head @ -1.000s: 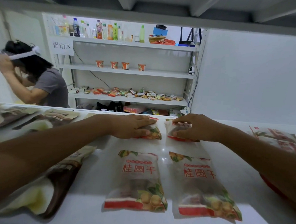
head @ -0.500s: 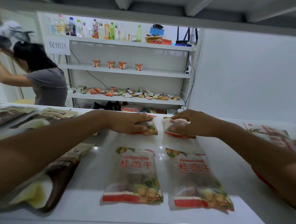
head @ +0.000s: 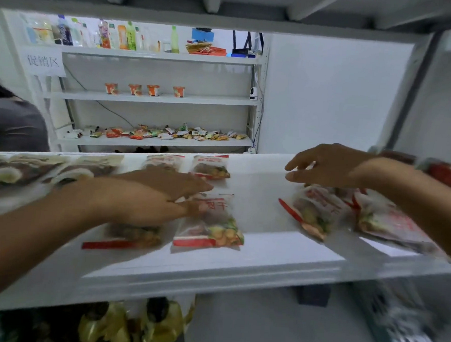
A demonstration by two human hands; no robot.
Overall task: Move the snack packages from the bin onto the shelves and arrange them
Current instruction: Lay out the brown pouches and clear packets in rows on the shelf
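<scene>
Packages of the red-and-white snack are already lying on the white shelf (head: 267, 252), so the job is looking well along but not finished. Two back packages (head: 211, 167) are sitting side by side near the shelf's rear edge, and two front packages (head: 210, 222) are lying in line ahead of them, making a tidy block of four. The left hand (head: 165, 193) is lying flat over the front-left one of that block, fingers straight and pressing down, gripping nothing, its fingertips touching the top of the front-right pack. The right hand (head: 327, 164) is hovering just above a loose heap (head: 314, 213) further right, fingers spread and relaxed, holding nothing. That heap is lying askew, its packs overlapping and turned at angles, so it is probably waiting to be squared into rows like the four beside it. Brown packages (head: 34, 169) are filling the shelf's left end, and gold packs (head: 130, 326) are showing on the level below. The bin is not showing anywhere, so I cannot tell how many packages are waiting in it. A person in grey (head: 13, 123) is standing at the left, beyond the shelf.
</scene>
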